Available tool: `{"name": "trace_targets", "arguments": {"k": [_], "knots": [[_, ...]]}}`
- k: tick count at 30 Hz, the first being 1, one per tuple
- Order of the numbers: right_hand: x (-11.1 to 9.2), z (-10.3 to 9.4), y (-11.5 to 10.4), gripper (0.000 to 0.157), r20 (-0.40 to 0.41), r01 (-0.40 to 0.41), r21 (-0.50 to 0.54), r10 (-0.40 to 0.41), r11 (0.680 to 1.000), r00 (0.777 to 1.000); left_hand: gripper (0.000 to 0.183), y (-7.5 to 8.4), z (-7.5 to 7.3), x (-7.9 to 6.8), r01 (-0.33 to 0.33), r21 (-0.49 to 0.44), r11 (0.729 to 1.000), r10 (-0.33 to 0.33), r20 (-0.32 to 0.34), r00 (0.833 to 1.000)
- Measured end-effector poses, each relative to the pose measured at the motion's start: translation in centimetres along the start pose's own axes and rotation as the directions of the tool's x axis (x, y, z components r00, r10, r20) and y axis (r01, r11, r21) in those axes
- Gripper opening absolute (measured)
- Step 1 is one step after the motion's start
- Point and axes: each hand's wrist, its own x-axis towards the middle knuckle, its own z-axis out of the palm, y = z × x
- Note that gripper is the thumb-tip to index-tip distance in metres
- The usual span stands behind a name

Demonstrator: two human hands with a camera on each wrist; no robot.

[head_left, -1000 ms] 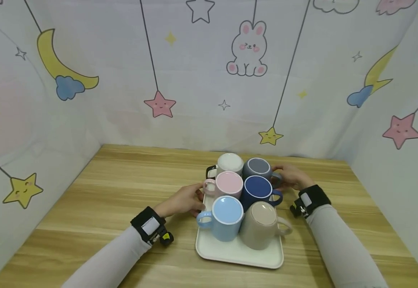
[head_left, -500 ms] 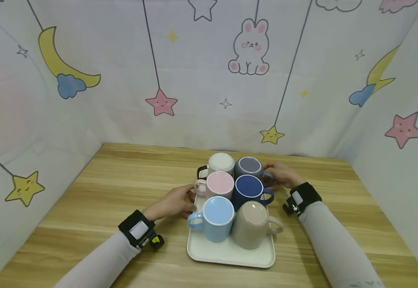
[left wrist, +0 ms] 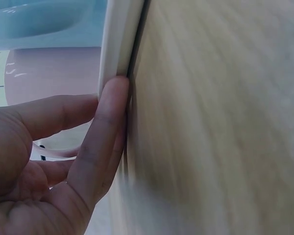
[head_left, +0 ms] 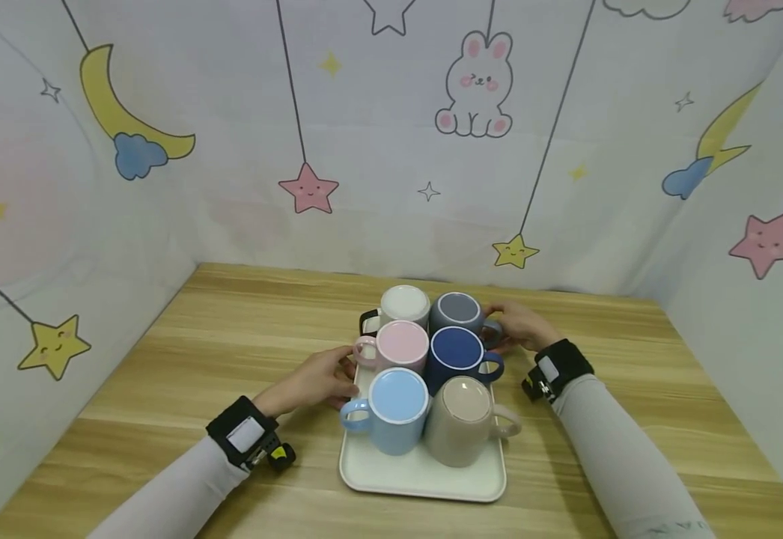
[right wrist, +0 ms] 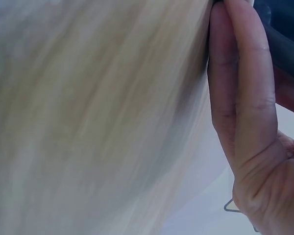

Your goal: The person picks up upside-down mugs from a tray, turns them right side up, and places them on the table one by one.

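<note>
A white tray (head_left: 425, 479) lies on the wooden table, bearing several mugs turned bottom up in two columns. Down the left side stand a white mug (head_left: 405, 303) with a black handle, a pink mug (head_left: 401, 343) and a light blue mug (head_left: 398, 408). The right column has a grey mug (head_left: 457, 308), a navy mug (head_left: 457, 350) and a beige mug (head_left: 462, 423). My left hand (head_left: 311, 382) grips the tray's left rim, thumb and fingers meeting at the edge (left wrist: 118, 44). My right hand (head_left: 519, 326) holds the right rim beside the grey mug's handle; its thumb is partly hidden.
The wooden table (head_left: 230, 314) extends on both sides of the tray. A printed cloth (head_left: 378, 135) with stars, a moon and a rabbit hangs behind the table and along its sides. Mug handles stick out past the tray's left and right edges.
The tray with its mugs has shifted left across the table, and both hands have travelled with it. The head view has turned slightly. The mugs keep their arrangement.
</note>
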Motion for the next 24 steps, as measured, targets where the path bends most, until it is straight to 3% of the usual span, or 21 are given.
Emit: {"name": "trace_targets", "arguments": {"k": [12,24], "knots": [[-0.07,-0.14,-0.05,0.041,0.003,-0.018,0.012,0.018,1.0,1.0,0.067,0.62,-0.25,0.02,0.038,0.004,0.999,-0.038,0.024,0.999],[-0.35,0.16,-0.2,0.039,0.002,-0.015,0.029,0.015,0.999,1.0,0.071,0.73,-0.84,0.47,0.047,-0.024,0.999,-0.045,0.107,0.993]]}}
